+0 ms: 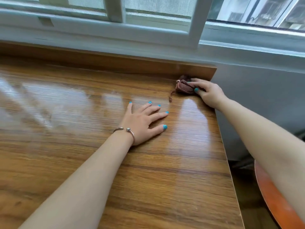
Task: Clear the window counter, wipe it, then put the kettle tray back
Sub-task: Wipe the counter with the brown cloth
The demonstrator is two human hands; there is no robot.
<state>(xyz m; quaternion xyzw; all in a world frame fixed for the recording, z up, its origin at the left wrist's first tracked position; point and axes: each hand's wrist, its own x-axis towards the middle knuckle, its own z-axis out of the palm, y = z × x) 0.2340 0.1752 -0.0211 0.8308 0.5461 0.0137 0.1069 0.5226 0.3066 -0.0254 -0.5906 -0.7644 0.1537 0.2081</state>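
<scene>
Forearms reach in from the near edge across the glossy brown wood-grain window counter [82,162], which fills most of the view and mirrors pale window light in streaks on its left and middle. At the near right, beyond the counter's right edge, a curved orange rim of some round object [270,199] shows beneath the right forearm; what it is cannot be told

Further in, the left hand [142,124] lies flat, palm down, on the counter's right half, its fingers straight and spread with turquoise-painted nails, holding nothing. A thin rose-gold metal bangle [127,132] circles that wrist

Farther still, at the far right corner of the counter, the right hand [208,95] presses on a crumpled dark reddish-brown cloth [184,86], its fingers curved over the top of it and the thumb against its near side. The cloth sits on the counter just against the upright wooden back strip [115,65], and a loose thread trails from it towards the near left

Behind the strip runs the white sliding window frame [195,22], with mesh screens on the left and buildings visible through the glass at the far right
</scene>
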